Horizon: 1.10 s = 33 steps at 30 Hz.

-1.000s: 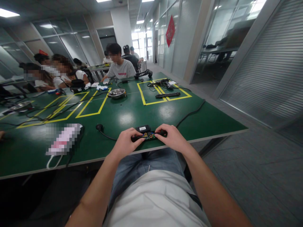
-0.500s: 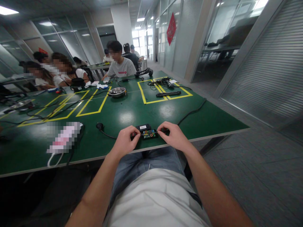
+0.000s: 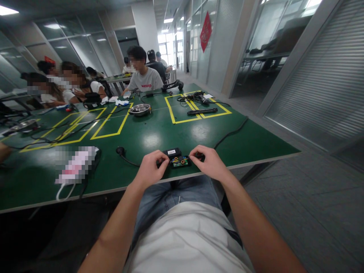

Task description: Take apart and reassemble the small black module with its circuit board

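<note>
At the table's near edge lies an opened power adapter, its green circuit board (image 3: pixel 179 162) facing up with copper coils and yellow parts. The black cover (image 3: pixel 171 152) with a white label lies just behind it. My left hand (image 3: pixel 150 167) is closed in a pinch at the board's left end, on the power cord (image 3: pixel 130 163) that runs to a black plug (image 3: pixel 120 151). On the opposite end, my right hand (image 3: pixel 209 163) pinches the black cable (image 3: pixel 231 132) that trails off to the back right. The fingertips partly hide both cable ends.
A pixelated pink-and-white object (image 3: pixel 76 165) with a white loop lies to the left. Farther back are a metal bowl (image 3: pixel 140 110), a black bar (image 3: pixel 202 112) and tangled cables (image 3: pixel 193 98) within yellow tape. Several people sit beyond, one (image 3: pixel 145 79) across the table.
My hands and the adapter stay almost in place. The view has shifted slightly, and part of another person's hand now shows at the left edge.
</note>
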{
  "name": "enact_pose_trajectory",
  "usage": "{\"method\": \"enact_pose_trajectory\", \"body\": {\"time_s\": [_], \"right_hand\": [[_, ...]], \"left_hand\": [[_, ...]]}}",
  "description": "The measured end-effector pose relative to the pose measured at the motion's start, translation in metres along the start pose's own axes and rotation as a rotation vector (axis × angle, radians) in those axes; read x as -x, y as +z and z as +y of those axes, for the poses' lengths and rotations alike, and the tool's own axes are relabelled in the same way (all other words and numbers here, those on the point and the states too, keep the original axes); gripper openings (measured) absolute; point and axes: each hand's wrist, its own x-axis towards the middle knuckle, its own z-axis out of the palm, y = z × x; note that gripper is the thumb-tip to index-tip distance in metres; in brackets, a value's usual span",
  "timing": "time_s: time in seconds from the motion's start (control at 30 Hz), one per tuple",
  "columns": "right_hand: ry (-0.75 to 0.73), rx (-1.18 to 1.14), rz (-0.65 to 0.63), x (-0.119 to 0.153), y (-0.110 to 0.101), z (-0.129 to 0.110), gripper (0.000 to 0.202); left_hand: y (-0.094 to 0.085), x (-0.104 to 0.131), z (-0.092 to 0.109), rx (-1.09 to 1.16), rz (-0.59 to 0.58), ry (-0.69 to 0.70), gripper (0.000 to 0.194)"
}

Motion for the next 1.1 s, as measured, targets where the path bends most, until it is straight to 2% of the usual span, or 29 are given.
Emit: {"method": "enact_pose_trajectory", "body": {"time_s": [0.23,0.47,0.6,0.7,0.83,0.9,1.1], "right_hand": [[0.015,0.062,-0.037,0.0,0.001,0.002,0.014],[0.002,0.229,-0.026,-0.002,0.001,0.009,0.011],[0.007,0.232,-0.049,-0.002,0.002,0.009,0.011],[-0.004,0.218,-0.07,-0.001,0.002,0.008,0.013],[0.0,0.225,-0.086,0.002,0.002,0.005,0.018],[0.001,0.226,-0.094,0.002,0.002,0.003,0.018],[0.02,0.179,-0.105,0.003,-0.001,-0.001,0.042]], "left_hand": [[0.001,0.0,-0.001,-0.07,-0.05,-0.026,0.017],[-0.007,-0.003,0.002,-0.207,-0.137,0.002,0.014],[-0.005,-0.01,0.001,-0.203,-0.077,0.043,0.014],[0.0,-0.017,-0.005,-0.184,-0.039,-0.013,0.025],[0.005,-0.023,-0.012,-0.169,-0.121,-0.109,0.028],[0.005,-0.023,-0.012,-0.165,-0.126,-0.128,0.027],[-0.001,-0.011,-0.002,-0.043,-0.049,0.015,0.029]]}}
